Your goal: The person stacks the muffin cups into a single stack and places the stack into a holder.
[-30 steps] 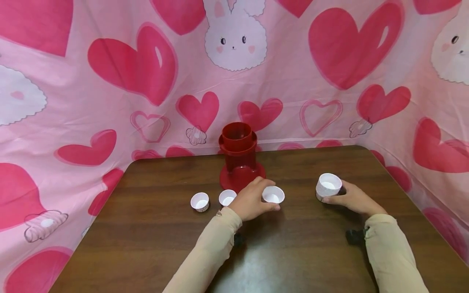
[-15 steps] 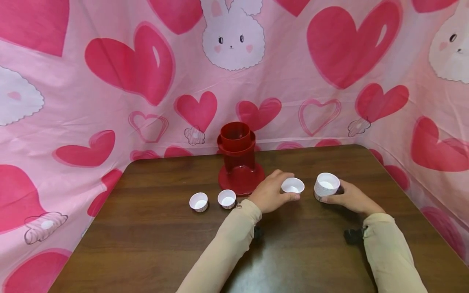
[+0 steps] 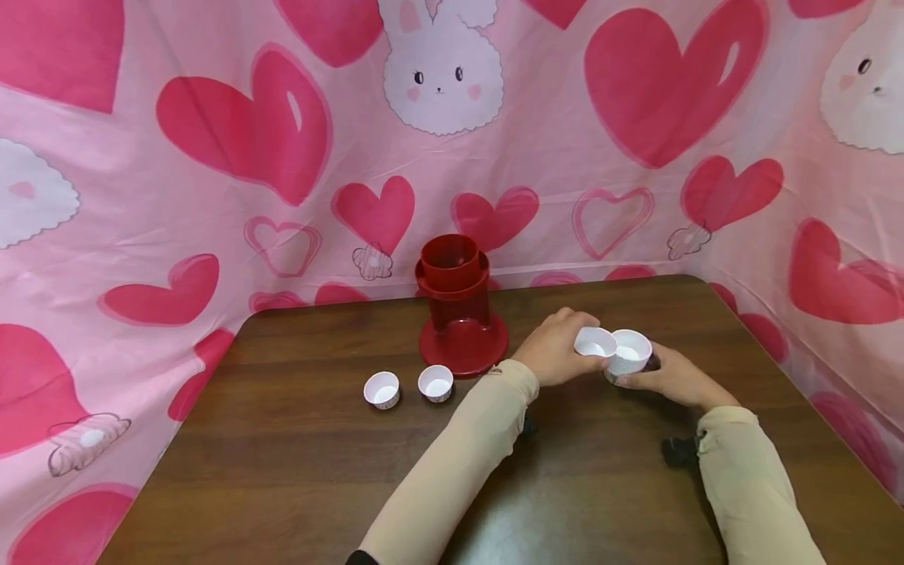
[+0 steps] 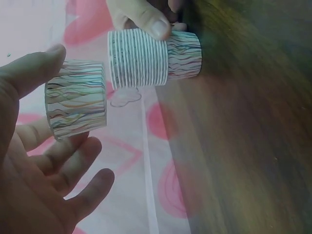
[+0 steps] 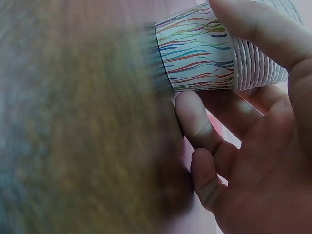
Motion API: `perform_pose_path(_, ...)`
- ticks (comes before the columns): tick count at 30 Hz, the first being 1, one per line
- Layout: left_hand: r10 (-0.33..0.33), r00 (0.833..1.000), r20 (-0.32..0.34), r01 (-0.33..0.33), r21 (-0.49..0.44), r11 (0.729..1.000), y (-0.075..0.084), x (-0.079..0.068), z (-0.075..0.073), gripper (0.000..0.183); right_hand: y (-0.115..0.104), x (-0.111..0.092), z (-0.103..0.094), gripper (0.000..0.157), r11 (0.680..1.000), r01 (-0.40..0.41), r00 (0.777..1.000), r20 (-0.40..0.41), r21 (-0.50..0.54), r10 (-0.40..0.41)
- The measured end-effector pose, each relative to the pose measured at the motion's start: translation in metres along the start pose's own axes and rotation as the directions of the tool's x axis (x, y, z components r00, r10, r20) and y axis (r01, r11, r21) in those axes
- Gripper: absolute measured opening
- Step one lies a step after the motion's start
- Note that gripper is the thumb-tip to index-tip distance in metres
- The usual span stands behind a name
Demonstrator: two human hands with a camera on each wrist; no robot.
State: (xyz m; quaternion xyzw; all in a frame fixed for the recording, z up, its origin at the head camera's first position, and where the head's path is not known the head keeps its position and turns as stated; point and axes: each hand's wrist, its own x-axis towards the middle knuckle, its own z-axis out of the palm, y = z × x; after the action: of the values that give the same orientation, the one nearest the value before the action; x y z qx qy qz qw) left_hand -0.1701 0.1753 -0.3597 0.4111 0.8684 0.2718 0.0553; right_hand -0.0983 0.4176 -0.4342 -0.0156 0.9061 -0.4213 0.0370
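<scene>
My left hand [image 3: 560, 350] pinches a single small paper cup [image 4: 77, 100] between thumb and fingers, its outside printed with coloured wavy lines. That cup is held up just left of a nested stack of similar paper cups [image 3: 631, 352], level with the stack's top. The left wrist view shows a narrow gap between the cup and the stack [image 4: 139, 58]. With thumb and fingers around its lower part, my right hand [image 3: 679, 382] holds the stack upright on the table. Two more paper cups, the left one [image 3: 382, 391] and the right one [image 3: 435, 384], stand mouth up left of my left arm.
A red plastic stand [image 3: 462, 345] with a round base and a cylindrical holder is at the back middle of the brown wooden table [image 3: 297, 471]. Behind and beside the table hangs a pink cloth [image 3: 367, 141] with hearts and rabbits.
My left hand has carried its cup rightward, from in front of the red stand to the stack's side. The right hand and the stack stay in place.
</scene>
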Motion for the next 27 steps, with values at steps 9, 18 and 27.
perform_pose_path(9,-0.005,1.000,-0.013,0.006,0.127,0.992,0.013,0.019,0.004,0.058,-0.001,-0.001,0.001,0.078,1.000,-0.013,1.000,-0.009,0.022,0.014)
perform_pose_path(18,-0.051,0.998,0.022,0.046,0.158,0.986,0.027,0.039,0.014,0.059,-0.001,0.000,-0.001,0.071,1.000,0.018,1.000,-0.012,0.024,-0.018)
perform_pose_path(27,-0.052,0.998,0.041,0.045,0.152,0.987,0.033,0.047,0.019,0.061,0.000,0.000,-0.001,0.073,1.000,0.012,1.000,-0.004,0.023,-0.012)
